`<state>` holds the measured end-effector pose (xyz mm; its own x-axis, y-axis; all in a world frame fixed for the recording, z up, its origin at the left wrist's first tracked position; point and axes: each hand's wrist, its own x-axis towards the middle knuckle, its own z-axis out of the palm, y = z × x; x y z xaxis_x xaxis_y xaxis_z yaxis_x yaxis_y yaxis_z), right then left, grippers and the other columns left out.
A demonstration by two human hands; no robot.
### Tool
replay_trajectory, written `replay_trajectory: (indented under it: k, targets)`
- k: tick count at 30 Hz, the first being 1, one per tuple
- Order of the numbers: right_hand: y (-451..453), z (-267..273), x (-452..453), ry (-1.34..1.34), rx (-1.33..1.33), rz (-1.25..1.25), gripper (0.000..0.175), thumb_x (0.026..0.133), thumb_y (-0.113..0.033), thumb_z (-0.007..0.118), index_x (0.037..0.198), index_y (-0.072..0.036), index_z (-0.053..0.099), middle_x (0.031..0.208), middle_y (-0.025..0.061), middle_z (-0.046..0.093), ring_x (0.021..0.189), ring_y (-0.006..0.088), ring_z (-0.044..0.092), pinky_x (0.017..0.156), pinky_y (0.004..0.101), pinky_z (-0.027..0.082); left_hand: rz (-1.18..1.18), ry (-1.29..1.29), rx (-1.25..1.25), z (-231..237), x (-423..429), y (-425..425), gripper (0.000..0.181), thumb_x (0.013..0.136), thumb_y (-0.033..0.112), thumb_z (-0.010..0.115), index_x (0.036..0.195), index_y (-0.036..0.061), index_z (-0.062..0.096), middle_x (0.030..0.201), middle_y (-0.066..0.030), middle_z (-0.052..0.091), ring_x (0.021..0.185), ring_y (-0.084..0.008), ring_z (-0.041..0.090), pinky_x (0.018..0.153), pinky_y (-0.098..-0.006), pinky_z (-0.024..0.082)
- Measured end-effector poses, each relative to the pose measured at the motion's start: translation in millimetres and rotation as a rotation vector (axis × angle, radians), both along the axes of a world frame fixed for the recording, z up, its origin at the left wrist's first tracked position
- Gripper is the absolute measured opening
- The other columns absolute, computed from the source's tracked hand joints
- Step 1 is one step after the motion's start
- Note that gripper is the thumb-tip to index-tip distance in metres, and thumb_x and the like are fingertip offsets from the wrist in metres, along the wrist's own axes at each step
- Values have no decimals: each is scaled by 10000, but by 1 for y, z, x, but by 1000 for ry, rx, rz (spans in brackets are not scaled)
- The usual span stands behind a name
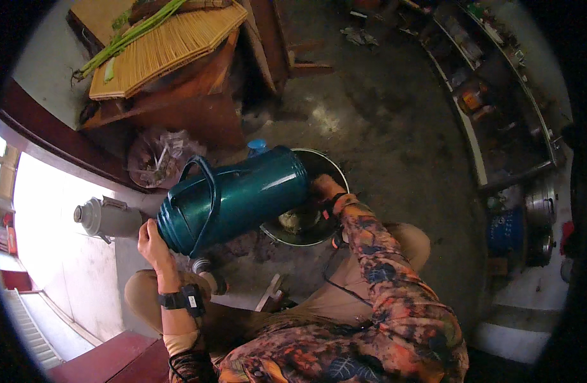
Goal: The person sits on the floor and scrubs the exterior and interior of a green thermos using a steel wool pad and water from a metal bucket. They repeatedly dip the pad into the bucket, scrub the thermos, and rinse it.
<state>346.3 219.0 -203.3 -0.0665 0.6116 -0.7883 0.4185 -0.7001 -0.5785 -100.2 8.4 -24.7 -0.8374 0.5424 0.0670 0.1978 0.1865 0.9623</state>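
A glossy teal vacuum flask [245, 196] lies tilted across the space in front of my knees, its looped carrying handle [212, 201] facing up. My left hand [152, 242] grips the flask at its ribbed left end. At the opposite end, my right hand [326, 185] is against or just beside the flask's base, its fingers partly hidden in shadow. Below that end stands a round basin [309, 245] with a pale rim, partly covered by the flask. Something light shows at the basin's bottom.
A grey vacuum flask [114, 218] stands left on a ledge. Beyond are a plastic-lined waste bin [145, 165], a blue object [257, 145], and a wooden table [178, 107] bearing a slatted mat [174, 52] and green stalks [131, 38]. Shelving [470, 139] lines the right wall.
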Motion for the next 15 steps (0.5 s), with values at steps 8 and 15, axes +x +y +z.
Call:
replay_trajectory:
  k: [8, 15]
  targets:
    - [-21, 125, -13, 50, 1421, 389, 425, 676, 110, 706, 1072, -38, 657, 966, 133, 667, 910, 272, 651, 837, 349, 525, -13, 107, -76, -12, -11, 2, 380, 909, 304, 620, 1023, -51, 698, 888, -110, 701, 817, -182, 613, 786, -323, 483]
    - [-58, 110, -10, -29, 1377, 406, 272, 661, 15, 719, 915, -30, 632, 885, 166, 646, 825, 341, 628, 749, 363, 505, -24, 2, -33, -21, -15, 0, 398, 904, 322, 616, 1014, -50, 706, 883, -119, 703, 812, -196, 617, 794, -342, 488]
